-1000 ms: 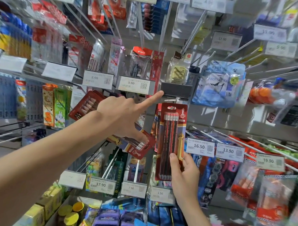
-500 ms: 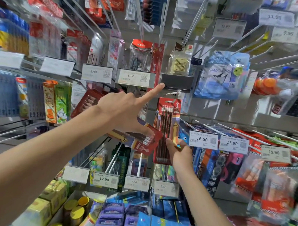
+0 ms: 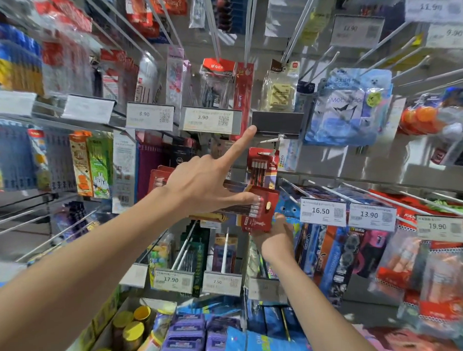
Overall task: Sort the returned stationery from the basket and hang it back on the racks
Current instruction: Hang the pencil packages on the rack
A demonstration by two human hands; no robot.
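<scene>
Head view: an upright red pack of pencils (image 3: 263, 164) is standing against the rack at centre, its top edge sitting just under a white hook (image 3: 272, 139); whether the hook is passing through its hang hole is too blurred to tell. The lower half of this pack is being hidden by a second red pencil pack (image 3: 256, 211), which is lying sideways in front of it. The left hand (image 3: 199, 187) is holding that sideways pack, thumb lying along its face and the lower fingers curling beneath it, so the left grip is closed around it. The same hand's forefinger (image 3: 239, 143) is pointing straight up and right, its tip nearly touching a dark blank label holder (image 3: 277, 120). The right hand (image 3: 277, 242) is reaching up from below, its fingers disappearing behind the sideways pack, so I cannot tell what its grip is doing. A 3.90 price tag (image 3: 209, 118) is hanging just left of the blank holder, and a 16.50 tag (image 3: 322, 211) is sitting just right of the right hand. A blue packet (image 3: 347, 109) is hanging to the upper right, and yellow-lidded jars (image 3: 131, 328) are standing on the bottom shelf at lower left
</scene>
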